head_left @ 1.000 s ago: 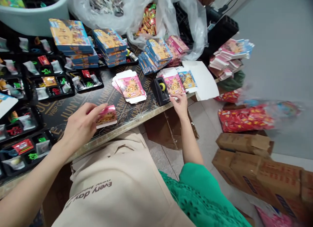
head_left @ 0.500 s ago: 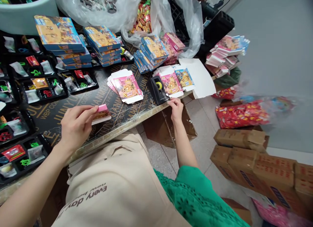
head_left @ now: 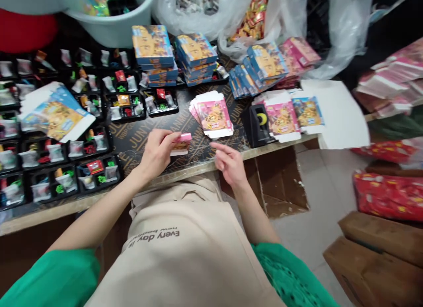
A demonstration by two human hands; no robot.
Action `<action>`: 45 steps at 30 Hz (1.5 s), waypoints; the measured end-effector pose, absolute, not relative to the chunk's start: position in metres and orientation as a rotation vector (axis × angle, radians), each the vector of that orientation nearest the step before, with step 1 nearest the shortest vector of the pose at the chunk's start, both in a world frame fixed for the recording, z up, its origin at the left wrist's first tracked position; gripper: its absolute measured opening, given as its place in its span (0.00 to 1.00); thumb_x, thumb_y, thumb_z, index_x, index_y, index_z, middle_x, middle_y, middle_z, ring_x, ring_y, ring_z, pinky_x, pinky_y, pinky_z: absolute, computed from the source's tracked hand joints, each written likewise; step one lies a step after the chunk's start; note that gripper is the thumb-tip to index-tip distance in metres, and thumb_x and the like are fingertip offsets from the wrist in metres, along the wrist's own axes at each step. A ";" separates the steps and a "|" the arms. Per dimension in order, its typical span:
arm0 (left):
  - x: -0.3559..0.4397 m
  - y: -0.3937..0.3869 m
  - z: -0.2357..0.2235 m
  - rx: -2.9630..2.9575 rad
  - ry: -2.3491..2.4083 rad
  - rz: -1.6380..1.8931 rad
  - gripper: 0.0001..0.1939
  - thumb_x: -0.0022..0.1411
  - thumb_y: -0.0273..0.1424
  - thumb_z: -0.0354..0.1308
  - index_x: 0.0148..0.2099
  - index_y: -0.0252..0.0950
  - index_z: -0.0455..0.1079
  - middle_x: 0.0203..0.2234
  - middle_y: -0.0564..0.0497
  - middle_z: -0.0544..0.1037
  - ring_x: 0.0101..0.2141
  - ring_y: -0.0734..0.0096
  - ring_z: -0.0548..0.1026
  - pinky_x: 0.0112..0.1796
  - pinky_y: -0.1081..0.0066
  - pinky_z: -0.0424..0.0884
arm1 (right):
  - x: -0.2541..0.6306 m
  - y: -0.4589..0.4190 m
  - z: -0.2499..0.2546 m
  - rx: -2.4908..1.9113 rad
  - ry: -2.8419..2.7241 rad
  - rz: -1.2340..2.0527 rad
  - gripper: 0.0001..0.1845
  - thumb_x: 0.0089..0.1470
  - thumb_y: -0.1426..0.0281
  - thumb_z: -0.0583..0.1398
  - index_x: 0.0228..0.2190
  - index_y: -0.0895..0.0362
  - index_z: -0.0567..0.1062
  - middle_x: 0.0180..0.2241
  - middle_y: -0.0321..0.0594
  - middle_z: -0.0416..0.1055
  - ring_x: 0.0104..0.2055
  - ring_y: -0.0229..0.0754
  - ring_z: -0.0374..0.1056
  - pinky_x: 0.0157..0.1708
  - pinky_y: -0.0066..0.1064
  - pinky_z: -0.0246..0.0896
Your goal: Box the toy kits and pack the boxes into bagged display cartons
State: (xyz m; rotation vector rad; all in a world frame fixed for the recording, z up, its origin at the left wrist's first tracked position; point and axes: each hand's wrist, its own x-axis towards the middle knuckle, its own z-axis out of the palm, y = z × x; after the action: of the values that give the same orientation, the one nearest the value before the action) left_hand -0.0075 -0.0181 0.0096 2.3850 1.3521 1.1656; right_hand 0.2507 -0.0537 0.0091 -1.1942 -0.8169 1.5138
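Left hand (head_left: 157,153), right hand (head_left: 231,165): two in all, mid-frame
Small pink box (head_left: 182,144): one, centre
Upright blue-box stacks (head_left: 153,58): two, upper left of centre
Pink carton piles (head_left: 214,115): two, centre and right of centre
Tape dispenser (head_left: 255,124): one, right of centre
Black trays (head_left: 116,177): at least ten, left half; exact count unclear
Cardboard boxes (head_left: 373,269): at least two, lower right

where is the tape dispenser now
The tape dispenser stands right of centre in the head view, near the table's front edge, between two piles of flat pink cartons.
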 end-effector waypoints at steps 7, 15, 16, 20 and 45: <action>-0.013 -0.016 0.009 2.426 1.199 1.229 0.16 0.68 0.24 0.50 0.55 0.40 0.66 0.44 0.45 0.76 0.43 0.63 0.72 0.43 0.63 0.66 | 0.180 -0.032 0.039 -0.816 -0.695 2.071 0.18 0.48 0.68 0.66 0.42 0.58 0.83 0.10 0.22 0.51 0.15 0.28 0.38 0.18 0.26 0.31; -0.009 -0.015 0.013 2.492 1.191 1.221 0.11 0.67 0.29 0.55 0.49 0.40 0.74 0.42 0.43 0.77 0.41 0.60 0.70 0.41 0.61 0.64 | 0.185 -0.025 0.025 -0.978 -1.023 1.971 0.14 0.51 0.61 0.64 0.35 0.57 0.82 0.11 0.24 0.53 0.15 0.29 0.42 0.18 0.27 0.37; -0.006 -0.015 0.011 2.472 1.215 1.259 0.09 0.67 0.30 0.56 0.46 0.40 0.75 0.40 0.44 0.77 0.40 0.61 0.70 0.40 0.61 0.64 | 0.190 -0.024 0.027 -1.055 -1.213 1.874 0.16 0.52 0.57 0.64 0.31 0.57 0.82 0.12 0.26 0.55 0.15 0.30 0.45 0.19 0.27 0.39; 0.004 -0.012 0.007 2.441 1.299 1.305 0.07 0.69 0.28 0.55 0.42 0.40 0.75 0.37 0.46 0.79 0.37 0.63 0.70 0.38 0.63 0.62 | 0.215 0.002 0.041 -1.260 -1.712 1.420 0.37 0.60 0.41 0.53 0.18 0.58 0.78 0.10 0.32 0.56 0.16 0.33 0.52 0.21 0.30 0.47; -0.014 0.004 -0.003 2.505 1.531 0.233 0.43 0.49 0.41 0.73 0.63 0.29 0.65 0.58 0.30 0.68 0.57 0.39 0.67 0.60 0.45 0.62 | 0.119 0.177 -0.010 -1.160 -2.734 0.166 0.52 0.49 0.43 0.65 0.66 0.58 0.62 0.57 0.62 0.64 0.59 0.67 0.58 0.57 0.53 0.48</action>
State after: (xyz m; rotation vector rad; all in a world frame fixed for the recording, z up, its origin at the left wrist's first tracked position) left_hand -0.0137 0.0041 -0.0028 2.5048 1.5314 0.2334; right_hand 0.1189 0.1766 -0.0096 -1.1604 -2.7336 0.1660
